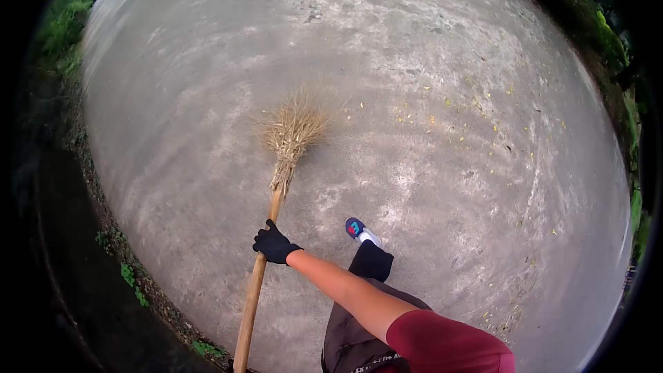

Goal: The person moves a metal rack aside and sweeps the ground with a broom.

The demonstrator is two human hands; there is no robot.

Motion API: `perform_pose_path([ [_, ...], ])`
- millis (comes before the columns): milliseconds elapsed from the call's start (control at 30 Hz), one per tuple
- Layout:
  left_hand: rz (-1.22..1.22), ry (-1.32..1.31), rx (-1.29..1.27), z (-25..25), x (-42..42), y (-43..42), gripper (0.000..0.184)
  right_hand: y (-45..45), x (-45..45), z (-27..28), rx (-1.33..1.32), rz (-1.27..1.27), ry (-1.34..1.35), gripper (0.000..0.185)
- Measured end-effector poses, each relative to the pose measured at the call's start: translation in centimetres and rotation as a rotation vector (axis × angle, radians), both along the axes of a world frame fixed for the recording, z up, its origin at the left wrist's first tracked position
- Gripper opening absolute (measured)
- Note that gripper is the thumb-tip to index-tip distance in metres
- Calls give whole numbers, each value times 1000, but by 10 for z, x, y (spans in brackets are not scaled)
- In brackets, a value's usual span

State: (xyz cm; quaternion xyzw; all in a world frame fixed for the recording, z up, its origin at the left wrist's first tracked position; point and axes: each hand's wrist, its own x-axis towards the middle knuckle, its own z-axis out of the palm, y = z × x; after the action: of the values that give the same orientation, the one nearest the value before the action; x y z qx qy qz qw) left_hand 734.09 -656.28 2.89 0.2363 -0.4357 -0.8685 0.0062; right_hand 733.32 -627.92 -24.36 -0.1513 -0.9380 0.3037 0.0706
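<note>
My right hand (275,242), in a black glove, is closed around the wooden handle (253,298) of a broom. The handle slants up from the bottom edge, left of centre. At its upper end, the broom's straw bristles (295,124) fan out over the grey pavement (207,166), their tips blurred. Small yellow leaves (432,119) lie scattered on the pavement to the right of the bristles. My left hand is not in view.
A foot in a dark blue shoe (354,227) stands right of the handle. Green plants and soil (128,275) border the pavement on the left. More greenery (608,38) runs along the right edge.
</note>
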Motion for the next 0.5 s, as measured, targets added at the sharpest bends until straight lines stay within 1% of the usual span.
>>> perform_pose_path([
  [67,4,-9,-339,7,16,67,17,9,32,-10,-87,-130,33,7],
  [100,-1,-33,-366,-1,9,70,17,16,53,-13,-112,-132,6,7],
  [167,-529,401,-1494,-19,-22,51,21,22,106,-12,-138,-484,56,11],
  [200,-377,166,-1011,-30,-31,84,27,32,137,-16,-140,-627,55,11],
  [233,-603,104,-539,-61,-30,131,24,44,186,-29,-123,-767,-1,12],
  [267,-751,17,-288,-91,-14,179,22,61,240,-39,-94,-906,-84,13],
  [300,-920,-57,-201,-119,25,232,20,76,303,-53,-63,-1023,-204,14],
  [333,-1127,-118,-188,-142,74,281,19,91,374,-64,-52,-1111,-378,16],
  [367,-1357,-133,-211,-161,130,323,19,100,441,-62,-55,-1136,-598,17],
  [400,-1582,-83,-222,-169,178,355,19,105,498,-52,-52,-1091,-818,18],
  [433,-1693,-27,-146,-162,210,380,20,115,539,-30,10,-912,-1031,18],
  [467,-1699,33,-75,-144,214,408,20,123,562,-20,39,-909,-1060,19],
  [500,-1727,67,-30,-133,218,417,21,112,585,-9,28,-911,-1107,20],
])
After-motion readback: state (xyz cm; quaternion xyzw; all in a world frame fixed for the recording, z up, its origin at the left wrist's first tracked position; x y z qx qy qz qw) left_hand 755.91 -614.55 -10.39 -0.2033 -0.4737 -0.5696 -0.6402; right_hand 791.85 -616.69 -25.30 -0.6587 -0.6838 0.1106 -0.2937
